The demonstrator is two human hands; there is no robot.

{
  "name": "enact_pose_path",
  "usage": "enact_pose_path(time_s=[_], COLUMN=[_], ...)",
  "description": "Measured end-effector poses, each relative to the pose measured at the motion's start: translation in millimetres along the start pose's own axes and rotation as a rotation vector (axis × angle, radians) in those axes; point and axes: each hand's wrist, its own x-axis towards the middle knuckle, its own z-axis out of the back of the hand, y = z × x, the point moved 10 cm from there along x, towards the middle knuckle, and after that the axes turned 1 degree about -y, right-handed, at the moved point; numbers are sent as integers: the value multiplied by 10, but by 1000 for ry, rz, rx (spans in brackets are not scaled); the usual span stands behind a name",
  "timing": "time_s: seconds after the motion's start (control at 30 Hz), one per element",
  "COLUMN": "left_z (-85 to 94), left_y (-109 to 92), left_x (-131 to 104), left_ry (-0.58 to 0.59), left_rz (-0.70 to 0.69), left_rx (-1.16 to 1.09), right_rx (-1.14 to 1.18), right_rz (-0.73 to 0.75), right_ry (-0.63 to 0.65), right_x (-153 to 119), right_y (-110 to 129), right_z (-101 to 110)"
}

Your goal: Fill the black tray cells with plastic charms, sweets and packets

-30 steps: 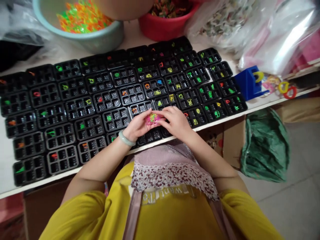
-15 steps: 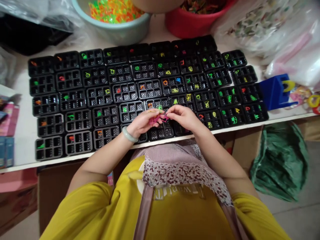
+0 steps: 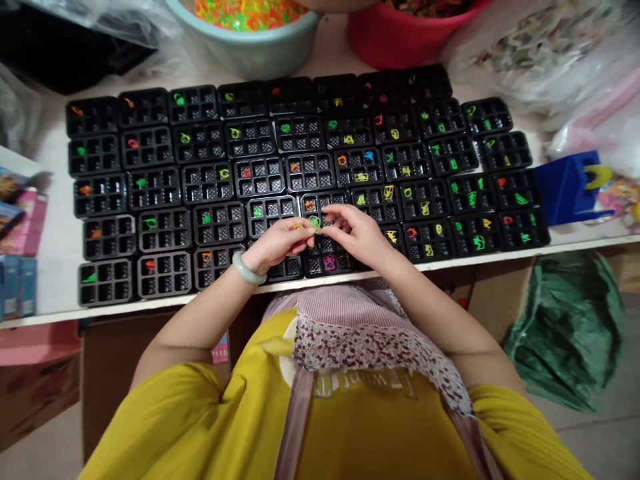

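Observation:
My left hand (image 3: 283,243), with a pale bangle (image 3: 249,269) at its wrist, is closed on small bright plastic pieces; yellow and green show at its fingertips. A green plastic piece (image 3: 314,222) lies at those fingertips, close to my right hand. My right hand (image 3: 361,235) faces it with thumb and forefinger apart, and nothing shows between them. Below both hands is a black compartment tray (image 3: 313,272) holding a magenta piece (image 3: 329,263). An orange ring-like piece (image 3: 309,205) sits in the tray just beyond my fingers.
Rows of black trays (image 3: 161,275) with small coloured pieces cover the table. Behind them stand a pale blue basin (image 3: 250,57) of orange and green pieces and a red basin (image 3: 420,37). A blue holder (image 3: 565,190) is at the right, a green bag (image 3: 565,327) below the edge.
The magenta piece, earlier between my hands, now lies in the tray below. My right thumb and forefinger have parted, and a green piece shows at my left fingertips. The view has shifted slightly.

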Motion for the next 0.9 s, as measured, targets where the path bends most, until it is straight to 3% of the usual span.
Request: enact_pose_path(time_s=[0.1,0.2,0.4,0.53,0.67,0.8,0.9], left_z=[-59,-5,263,268,178,58,-21], left_y=[8,12,20,12,0,15,36], left_x=[8,5,16,37,54,100,156], left_ry=[12,3,-81,-68,-17,55,91], left_rz=[10,13,34,61,69,75,83], left_rx=[9,-45,-245,-327,-370,-411,-449], right_rx=[185,218,-88,-233,-360,-312,-284], right_rz=[-62,-110,-102,-73,-11,125,200], right_ry=[43,-5,-103,-106,-43,-79,18], right_x=[151,165,109,238,328,299,292], right_y=[-80,-220,-389,-378,-286,26,225], right_z=[-55,32,264,206,65,62,-77])
